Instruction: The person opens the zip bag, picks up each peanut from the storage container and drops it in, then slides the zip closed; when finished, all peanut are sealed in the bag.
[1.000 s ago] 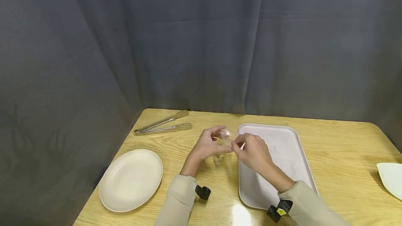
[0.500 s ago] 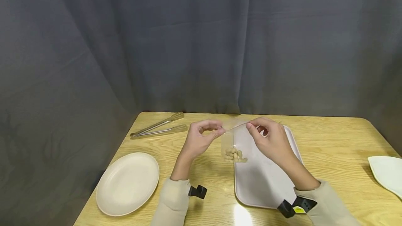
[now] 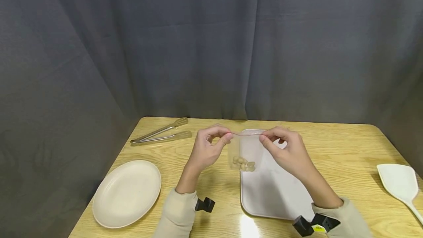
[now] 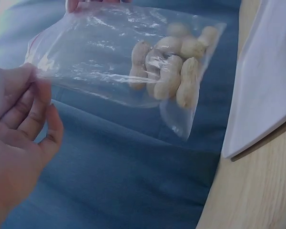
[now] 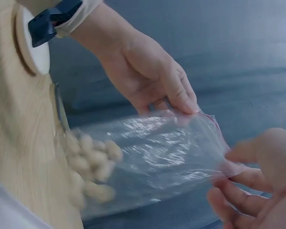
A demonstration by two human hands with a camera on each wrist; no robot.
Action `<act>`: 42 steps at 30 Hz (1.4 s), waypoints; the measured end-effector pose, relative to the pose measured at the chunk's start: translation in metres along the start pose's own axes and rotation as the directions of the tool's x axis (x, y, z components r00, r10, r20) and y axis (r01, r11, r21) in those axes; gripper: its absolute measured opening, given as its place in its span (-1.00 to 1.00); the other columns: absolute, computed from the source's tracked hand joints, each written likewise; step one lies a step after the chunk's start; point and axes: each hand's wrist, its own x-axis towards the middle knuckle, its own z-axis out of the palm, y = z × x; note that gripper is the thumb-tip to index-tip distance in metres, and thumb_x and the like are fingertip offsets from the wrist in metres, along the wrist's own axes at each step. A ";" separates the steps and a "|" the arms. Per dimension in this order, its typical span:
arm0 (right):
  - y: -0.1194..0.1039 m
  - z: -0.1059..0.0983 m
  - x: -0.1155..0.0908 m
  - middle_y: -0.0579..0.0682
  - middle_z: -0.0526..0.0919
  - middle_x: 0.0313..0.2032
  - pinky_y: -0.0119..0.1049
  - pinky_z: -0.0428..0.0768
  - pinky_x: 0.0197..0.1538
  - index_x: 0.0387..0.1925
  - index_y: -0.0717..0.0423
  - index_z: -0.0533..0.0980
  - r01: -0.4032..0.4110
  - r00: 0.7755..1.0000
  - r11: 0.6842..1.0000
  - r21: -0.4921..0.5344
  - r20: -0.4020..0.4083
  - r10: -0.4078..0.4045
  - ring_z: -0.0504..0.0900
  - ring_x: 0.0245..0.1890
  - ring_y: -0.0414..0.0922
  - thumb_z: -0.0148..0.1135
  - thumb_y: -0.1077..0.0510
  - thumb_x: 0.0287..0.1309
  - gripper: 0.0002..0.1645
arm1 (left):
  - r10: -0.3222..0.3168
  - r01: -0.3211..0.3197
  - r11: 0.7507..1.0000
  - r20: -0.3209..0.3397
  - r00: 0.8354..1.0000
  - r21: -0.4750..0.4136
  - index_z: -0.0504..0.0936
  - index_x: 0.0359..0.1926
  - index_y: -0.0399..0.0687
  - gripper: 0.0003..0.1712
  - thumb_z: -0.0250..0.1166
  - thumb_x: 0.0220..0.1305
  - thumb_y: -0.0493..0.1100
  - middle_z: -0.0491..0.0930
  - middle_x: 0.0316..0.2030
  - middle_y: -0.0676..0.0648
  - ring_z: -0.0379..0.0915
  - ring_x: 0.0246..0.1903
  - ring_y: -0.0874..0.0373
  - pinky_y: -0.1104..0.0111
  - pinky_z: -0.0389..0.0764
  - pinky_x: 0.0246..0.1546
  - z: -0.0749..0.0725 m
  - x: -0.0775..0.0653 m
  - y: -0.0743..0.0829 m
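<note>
A clear zip bag [image 3: 245, 150] hangs upright between both hands, its reddish seal line stretched across the top. Several unshelled peanuts [image 4: 168, 67] lie at the bottom of it. My left hand [image 3: 208, 148] pinches the bag's upper left corner between thumb and fingers. At the upper right corner, my right hand [image 3: 285, 150] pinches the other end of the seal. In the right wrist view the peanuts are blurred, and both hands grip the bag's top edge. The bag hangs in front of the left edge of a pale tray [image 3: 274, 190].
On the left of the wooden table lies an oval cream plate [image 3: 127, 194]. Behind it are metal tongs [image 3: 162, 132], spread apart. A white spatula [image 3: 398, 183] lies at the far right. A dark curtain [image 3: 211, 47] hangs behind the table.
My hands have moved apart, the right hand going rightward, and the bag is now spread between them. Its peanuts show clearly at the bottom. The head view has turned slightly right.
</note>
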 end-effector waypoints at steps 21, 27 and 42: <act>-0.018 0.009 0.028 -0.25 0.70 -0.40 -0.19 0.63 -0.23 -0.43 0.00 0.71 0.312 0.924 0.950 0.025 0.223 -0.309 0.65 -0.33 -0.24 0.37 0.39 0.09 -0.79 | 0.053 -0.056 0.997 0.053 0.997 0.051 0.76 -0.31 -0.30 -0.92 0.35 0.28 -0.35 0.70 -0.32 -0.13 0.59 -0.26 0.10 0.24 0.60 -0.13 0.009 0.002 0.013; -0.018 0.013 0.027 -0.24 0.70 -0.39 -0.21 0.63 -0.22 -0.39 0.03 0.72 0.309 0.930 0.950 0.041 0.197 -0.311 0.66 -0.34 -0.25 0.38 0.38 0.09 -0.82 | 0.046 -0.049 0.997 0.044 0.998 0.060 0.75 -0.30 -0.31 -0.92 0.33 0.28 -0.38 0.70 -0.31 -0.14 0.58 -0.27 0.11 0.26 0.59 -0.15 0.007 0.002 0.015; -0.021 0.013 0.025 -0.20 0.71 -0.39 -0.18 0.61 -0.21 -0.40 0.08 0.71 0.279 0.945 0.960 0.021 0.170 -0.278 0.66 -0.31 -0.21 0.39 0.39 0.08 -0.84 | 0.023 -0.023 0.999 0.014 1.000 0.023 0.74 -0.30 -0.31 -0.93 0.33 0.28 -0.38 0.69 -0.30 -0.13 0.57 -0.24 0.05 0.20 0.58 -0.08 0.000 0.001 0.016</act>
